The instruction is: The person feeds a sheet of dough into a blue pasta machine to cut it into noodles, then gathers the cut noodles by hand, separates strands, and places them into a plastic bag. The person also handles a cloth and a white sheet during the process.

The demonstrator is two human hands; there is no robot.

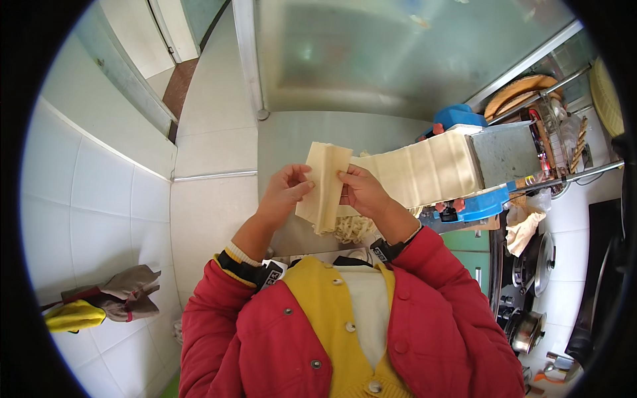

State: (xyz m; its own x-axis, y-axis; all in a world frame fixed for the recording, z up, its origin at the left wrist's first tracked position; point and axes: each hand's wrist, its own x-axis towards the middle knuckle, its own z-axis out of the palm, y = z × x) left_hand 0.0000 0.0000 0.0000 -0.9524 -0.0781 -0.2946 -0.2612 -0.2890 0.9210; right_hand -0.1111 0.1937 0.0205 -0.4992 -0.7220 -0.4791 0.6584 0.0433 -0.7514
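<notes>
A long pale dough sheet (418,169) stretches from a blue-sided noodle machine (483,204) on the right to my hands, where its end is folded over in layers. My right hand (365,190) grips the folded part's right edge, thumb on top and some fingers behind it. On the opposite edge, my left hand (286,192) has its thumb and fingers bent in a pinch; the dough hides part of their grip. Below the folded dough lies a heap of cut noodles (353,229), partly covered by it. Both hands are above the grey tabletop (285,142).
Frosted glass (371,60) rises behind the table. At the right stand a wire rack with round boards (517,93), a lidded pan (541,262) and a steel pot (529,331). Cloths (126,292) hang on the tiled wall at left.
</notes>
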